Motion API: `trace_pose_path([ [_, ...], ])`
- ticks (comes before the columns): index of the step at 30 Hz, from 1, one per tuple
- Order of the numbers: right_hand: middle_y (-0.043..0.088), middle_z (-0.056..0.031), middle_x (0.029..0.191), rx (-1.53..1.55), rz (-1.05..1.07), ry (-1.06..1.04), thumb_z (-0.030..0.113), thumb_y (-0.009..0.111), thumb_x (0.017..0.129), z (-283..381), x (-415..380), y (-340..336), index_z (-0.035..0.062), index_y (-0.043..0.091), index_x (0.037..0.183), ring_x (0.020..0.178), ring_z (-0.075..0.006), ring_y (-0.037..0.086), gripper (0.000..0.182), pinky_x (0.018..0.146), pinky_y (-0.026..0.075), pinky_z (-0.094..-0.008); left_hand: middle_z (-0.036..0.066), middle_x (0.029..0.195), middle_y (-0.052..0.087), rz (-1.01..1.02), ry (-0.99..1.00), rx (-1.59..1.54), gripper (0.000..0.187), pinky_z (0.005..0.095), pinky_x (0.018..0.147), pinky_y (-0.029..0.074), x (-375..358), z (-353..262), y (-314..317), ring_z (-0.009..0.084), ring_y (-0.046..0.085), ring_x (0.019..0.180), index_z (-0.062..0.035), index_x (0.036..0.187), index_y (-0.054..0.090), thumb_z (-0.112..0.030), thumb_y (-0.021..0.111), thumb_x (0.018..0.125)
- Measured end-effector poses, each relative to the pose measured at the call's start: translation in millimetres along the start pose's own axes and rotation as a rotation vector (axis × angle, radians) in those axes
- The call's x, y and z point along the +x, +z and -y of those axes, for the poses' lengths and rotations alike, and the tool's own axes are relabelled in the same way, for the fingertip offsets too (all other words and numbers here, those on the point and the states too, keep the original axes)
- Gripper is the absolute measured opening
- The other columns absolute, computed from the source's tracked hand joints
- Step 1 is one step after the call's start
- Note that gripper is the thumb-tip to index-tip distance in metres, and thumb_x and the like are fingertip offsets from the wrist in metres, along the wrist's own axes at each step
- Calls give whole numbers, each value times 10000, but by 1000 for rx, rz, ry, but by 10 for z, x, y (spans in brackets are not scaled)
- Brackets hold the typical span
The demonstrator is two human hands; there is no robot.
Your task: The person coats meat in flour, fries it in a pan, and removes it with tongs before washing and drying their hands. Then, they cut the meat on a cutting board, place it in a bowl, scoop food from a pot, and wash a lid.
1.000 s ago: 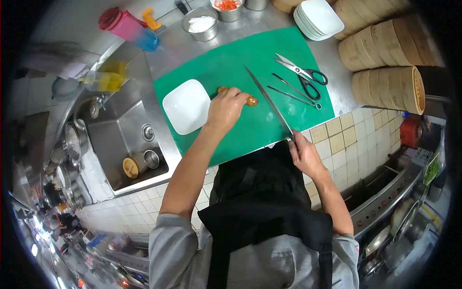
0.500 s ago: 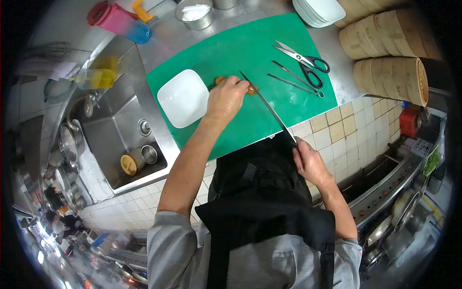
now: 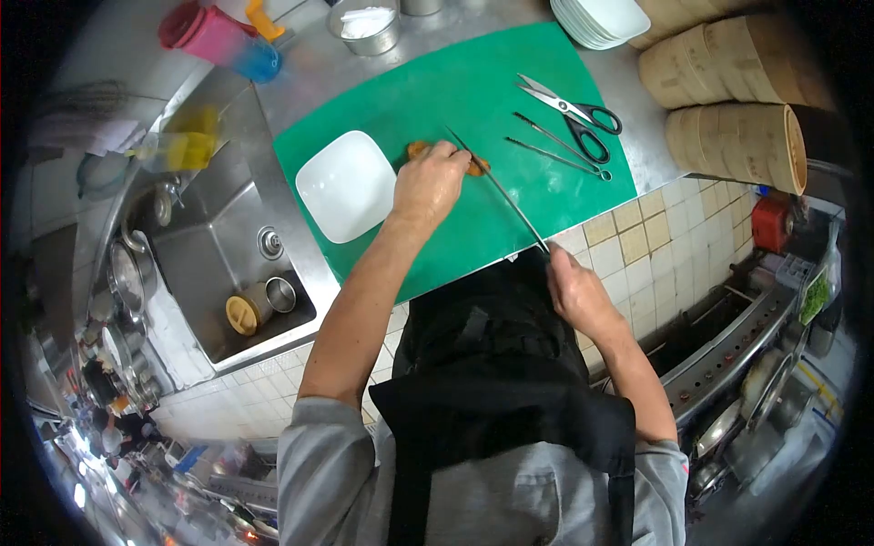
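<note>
On the green cutting board (image 3: 437, 86) lies a browned piece of food (image 3: 477, 167), its kind not clear. My left hand (image 3: 432, 182) presses it down with bent fingers and covers its middle. My right hand (image 3: 579, 289) is closed around the handle of a long knife (image 3: 510, 202). The blade lies across the right end of the food, tip pointing away from me; whether it has cut in cannot be made out. A square white bowl (image 3: 347, 187) stands left of my left hand. Scissors (image 3: 566, 107) and metal tongs (image 3: 557, 156) rest on the board's right.
Left of the board is a steel sink (image 3: 218, 237) holding a yellow-lidded container (image 3: 243, 314) and a metal cup (image 3: 280, 294). White dishes (image 3: 596, 23) are stacked at the back, near bamboo steamers (image 3: 733, 146). A metal pot (image 3: 366, 27) and a pink-blue pitcher (image 3: 218, 41) stand behind.
My right hand has pushed the knife forward and slightly left, away from my body. My left hand keeps its place on the food.
</note>
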State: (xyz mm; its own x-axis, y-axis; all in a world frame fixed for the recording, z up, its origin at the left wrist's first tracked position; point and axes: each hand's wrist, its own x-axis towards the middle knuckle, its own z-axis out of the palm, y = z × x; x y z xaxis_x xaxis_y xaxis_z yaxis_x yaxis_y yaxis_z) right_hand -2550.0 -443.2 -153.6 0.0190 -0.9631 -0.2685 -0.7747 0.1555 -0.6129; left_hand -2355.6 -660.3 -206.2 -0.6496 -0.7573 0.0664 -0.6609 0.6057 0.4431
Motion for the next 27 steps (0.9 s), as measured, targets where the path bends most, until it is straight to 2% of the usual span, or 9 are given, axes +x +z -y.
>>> trace_pose_path([
  [4,625,-301,937,-20,78,67,-9,534,885,-101,-227,1,-28,421,1244,811,-485,638,377,687,524,-545,80,1008,680,-44,21,-49,147,422,777,572,-47,26,18,307,684,885,-87,1023,717,-166,659,913],
  [7,623,-313,923,-35,111,32,-9,539,879,-175,129,176,-25,412,1200,811,-484,639,345,683,517,-556,76,1000,683,-71,52,-39,139,420,780,571,-44,48,48,303,684,892,-90,1018,718,-157,664,909],
  [9,599,-291,796,-3,4,-85,-35,544,877,-210,422,352,-28,388,1189,743,-497,616,349,621,487,-546,75,1004,686,-87,39,-51,136,417,789,569,-48,35,45,299,682,909,-92,1017,718,-154,668,906],
  [13,594,-287,766,-7,80,-37,-31,541,877,-295,472,434,-25,361,1201,737,-503,610,370,611,481,-557,40,948,653,-101,50,-33,177,376,777,579,-96,35,33,241,672,930,-108,1020,720,-100,644,860],
  [19,627,-294,809,-29,9,-38,6,543,911,-71,413,224,-15,363,1225,755,-503,621,363,631,491,-572,57,955,652,-93,12,-17,154,408,781,570,-29,4,-33,263,668,937,-112,1013,705,-111,663,865],
  [21,644,-286,862,-42,-42,-10,53,526,938,37,335,195,2,403,1145,754,-491,636,245,648,520,-575,71,1007,685,-12,-56,-109,155,416,823,557,-34,-31,-105,298,672,938,-107,1028,722,-172,694,889],
  [22,644,-286,862,-41,-42,-9,53,526,938,69,308,181,2,403,1145,754,-491,636,245,648,520,-575,71,1007,685,-10,-55,-110,155,416,823,557,-28,-18,-135,298,672,938,-107,1028,722,-172,694,889],
  [24,646,-285,917,-20,-56,5,69,532,950,119,257,176,0,416,1179,776,-484,643,266,664,528,-572,51,968,654,-93,44,-58,116,405,818,550,-38,60,-187,268,650,937,-105,957,715,-165,713,858],
  [27,648,-284,949,-23,-66,16,70,540,947,104,229,198,1,419,1204,791,-477,647,293,669,531,-569,49,959,653,-112,114,-56,105,402,836,538,-34,140,-120,261,642,926,-106,919,723,-178,731,842],
])
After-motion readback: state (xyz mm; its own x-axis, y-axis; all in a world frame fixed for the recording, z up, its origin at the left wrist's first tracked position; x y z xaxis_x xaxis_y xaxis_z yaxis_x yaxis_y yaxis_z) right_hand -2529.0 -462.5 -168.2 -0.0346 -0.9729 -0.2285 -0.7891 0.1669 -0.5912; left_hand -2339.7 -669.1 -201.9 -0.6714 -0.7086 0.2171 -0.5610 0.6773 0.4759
